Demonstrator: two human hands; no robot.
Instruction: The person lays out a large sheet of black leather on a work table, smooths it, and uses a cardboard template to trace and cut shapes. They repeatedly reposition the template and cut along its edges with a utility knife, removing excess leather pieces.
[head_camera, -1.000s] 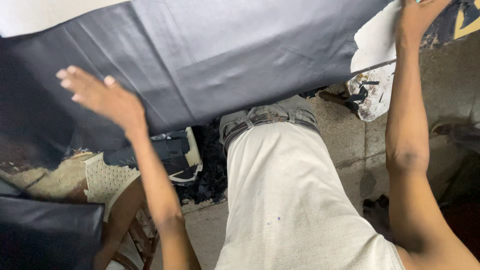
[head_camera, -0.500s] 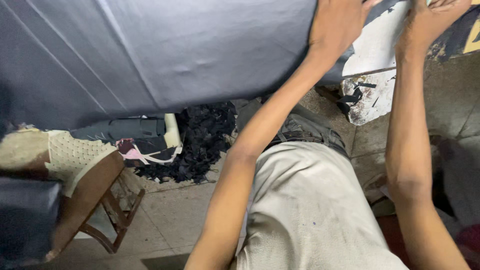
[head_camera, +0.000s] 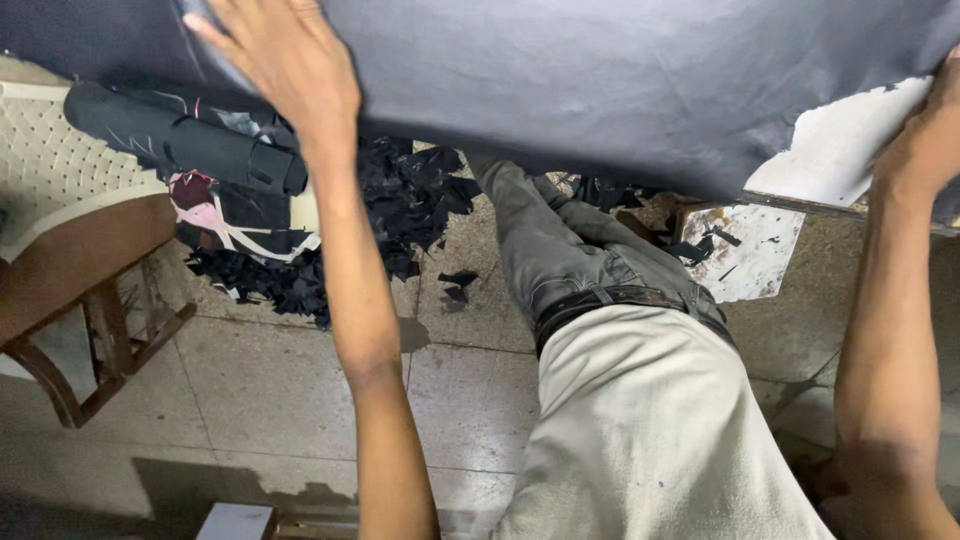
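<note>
The left hand (head_camera: 285, 65) lies flat, fingers spread, on the dark sheet (head_camera: 600, 80) draped over the table edge (black scraps (head_camera: 300, 280) litter the floor below), the right hand (head_camera: 925, 135) curls on its edge, apparently mid-smoothing.

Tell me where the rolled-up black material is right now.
In the head view, the black roll lies upper left, beside the left hand, under the dark sheet's edge, above the black scraps.

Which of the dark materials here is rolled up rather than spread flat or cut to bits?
The black roll lying at the left beside the chair; the big dark sheet is spread flat, and the floor scraps are loose pieces.
</note>
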